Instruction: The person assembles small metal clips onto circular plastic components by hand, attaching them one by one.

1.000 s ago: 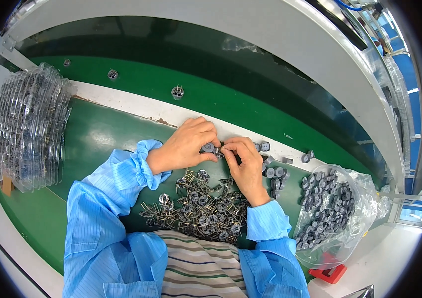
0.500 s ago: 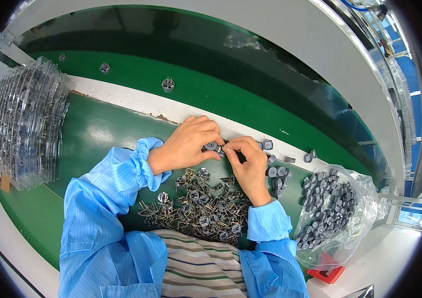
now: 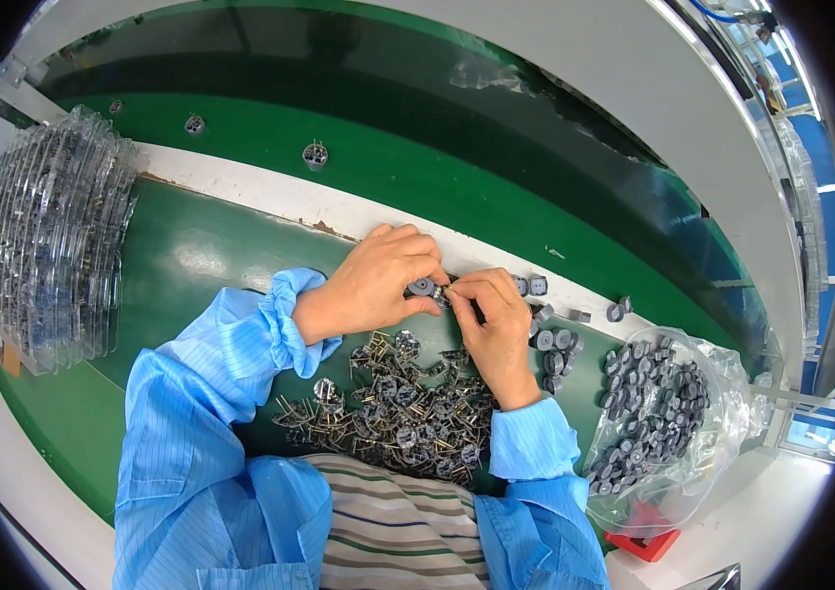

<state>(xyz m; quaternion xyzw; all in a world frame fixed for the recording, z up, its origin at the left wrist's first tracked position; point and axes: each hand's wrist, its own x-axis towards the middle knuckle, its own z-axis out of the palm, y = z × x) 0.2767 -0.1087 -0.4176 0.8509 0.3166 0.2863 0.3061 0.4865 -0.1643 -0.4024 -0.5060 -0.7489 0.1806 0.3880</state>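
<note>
My left hand (image 3: pixel 376 282) is closed around a grey round plastic cap (image 3: pixel 421 287), held between thumb and fingers. My right hand (image 3: pixel 496 329) pinches a small round circuit board (image 3: pixel 443 296) with metal parts right against the cap. Fingers hide much of both pieces, so how far they fit together cannot be seen. Below my hands lies a heap of small round circuit boards with metal pins (image 3: pixel 403 418). Several loose grey caps (image 3: pixel 557 340) sit just right of my right hand.
A clear plastic bag (image 3: pixel 722 393) full of grey caps lies at the right, beside a red object (image 3: pixel 645 546). Stacked clear trays (image 3: pixel 54 236) stand at the left. Beyond the white ledge (image 3: pixel 240 202), a green conveyor belt (image 3: pixel 417 172) carries several finished-looking pieces (image 3: pixel 315 154).
The pieces on the belt have shifted left and slightly away. My hands stay nearly in place, still holding the cap and the circuit board together.
</note>
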